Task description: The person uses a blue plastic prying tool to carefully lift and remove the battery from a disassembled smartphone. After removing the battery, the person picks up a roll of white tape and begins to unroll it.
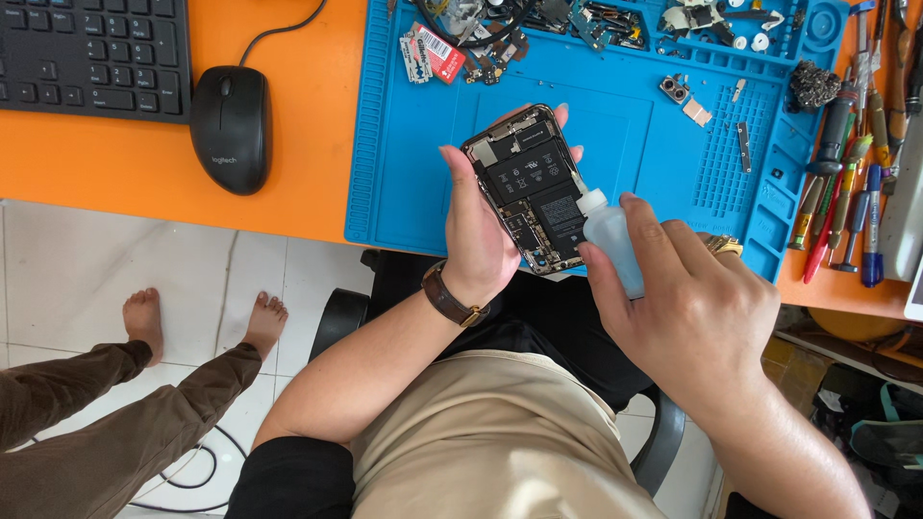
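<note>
desk: orange tabletop (279, 207) up top, white tiled floor (87, 250) below it, and we're looking straight down over a seated person's lap
mat: blue repair mat (413, 173) spread on the desk, small phone parts and screws scattered along its far trays
left hand: left hand (478, 226) is up over the mat's near edge, fingers wrapped round the side of an opened phone (532, 187), thumb on one long edge, fingertips showing past the other; brown watch strap (450, 298) on the wrist
phone: back off, insides facing up, black battery and boards on show, tilted so its top points away toward the mat
right hand: right hand (687, 298) closed round a small translucent bottle (611, 240), fingers curled over it, gold ring or bracelet glinting just behind
bottle: white nozzle aimed at the phone's right edge, tip touching or just beside it, too close to call
tools: screwdrivers and tweezers (846, 192) lined up on the desk right of the mat
left of mat: black mouse (231, 128) and black keyboard (94, 56) resting on the orange
floor: another person's bare feet (202, 322) and brown trouser legs stretch in from the left, well apart from the hands
</note>
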